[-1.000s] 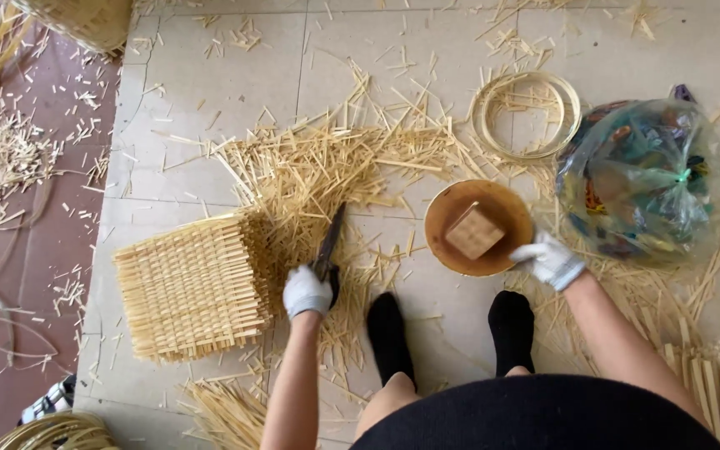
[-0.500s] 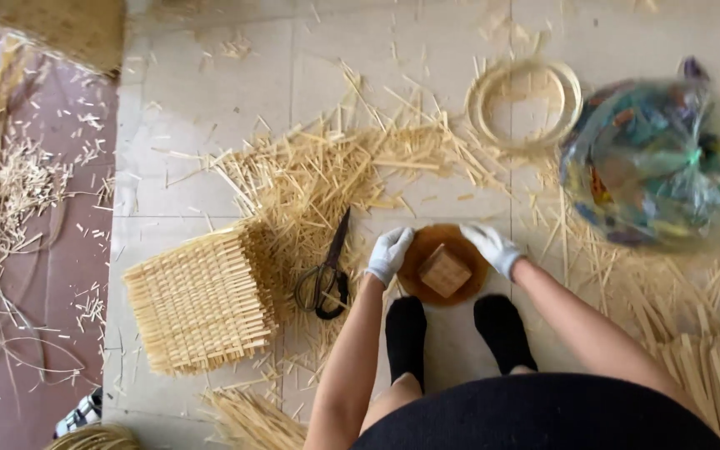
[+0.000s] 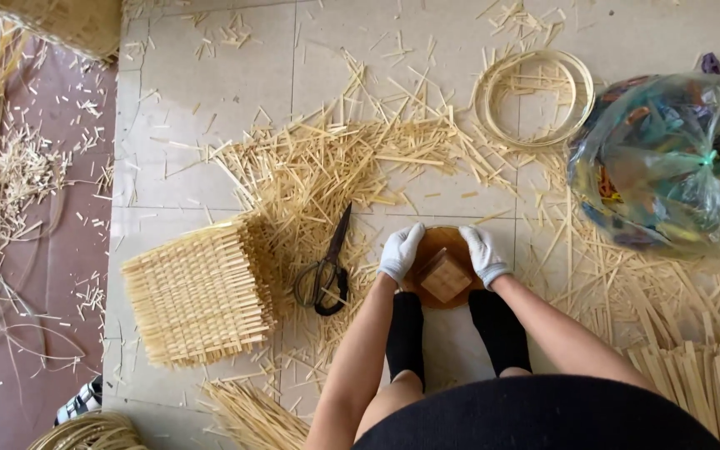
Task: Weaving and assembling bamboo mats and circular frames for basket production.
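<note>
A round brown wooden disc [image 3: 442, 300] with a pale wooden block [image 3: 445, 276] on top lies on the tiled floor between my two black-socked feet. My left hand [image 3: 400, 252], in a white glove, grips the disc's left rim. My right hand [image 3: 483, 255], also gloved, grips its right rim. Black-handled scissors [image 3: 327, 271] lie on the floor just left of my left hand, with no hand on them. A woven straw mat [image 3: 197, 292] rests further left.
Loose cut straw [image 3: 335, 158] litters the tiles ahead. A coiled cane ring [image 3: 533, 96] lies at the upper right beside a clear plastic bag of coloured items [image 3: 658, 162]. Bundled strips [image 3: 702, 375] lie at the right, another bundle [image 3: 252, 412] near my left leg.
My left hand let go of the scissors, which now lie on the floor, and moved right to the disc. The disc came closer between my feet, with both hands on its rim.
</note>
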